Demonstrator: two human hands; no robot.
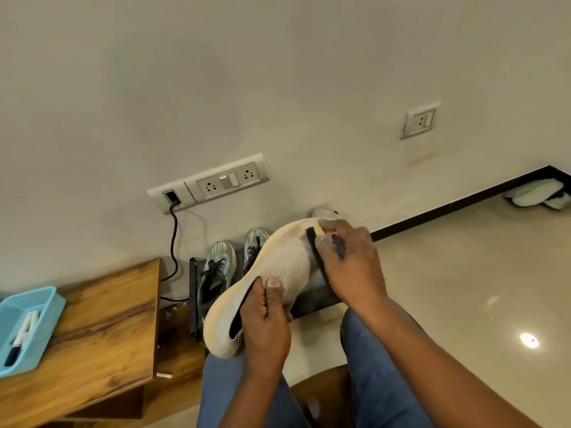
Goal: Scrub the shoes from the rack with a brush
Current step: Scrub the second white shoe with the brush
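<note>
We hold the pale knit shoe (279,267) over our knees, left hand (265,322) gripping its collar to steady it, toe tilted toward one o'clock. Our right hand (346,261) clasps the black brush (315,251) against the upper, probably for scrubbing pressure. The grey pair (216,273) waits on the rack (193,298) at eleven o'clock. No readable writing.

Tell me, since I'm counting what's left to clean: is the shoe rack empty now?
No, a grey pair of shoes sits on the rack behind the white shoe held in the hands.
</note>
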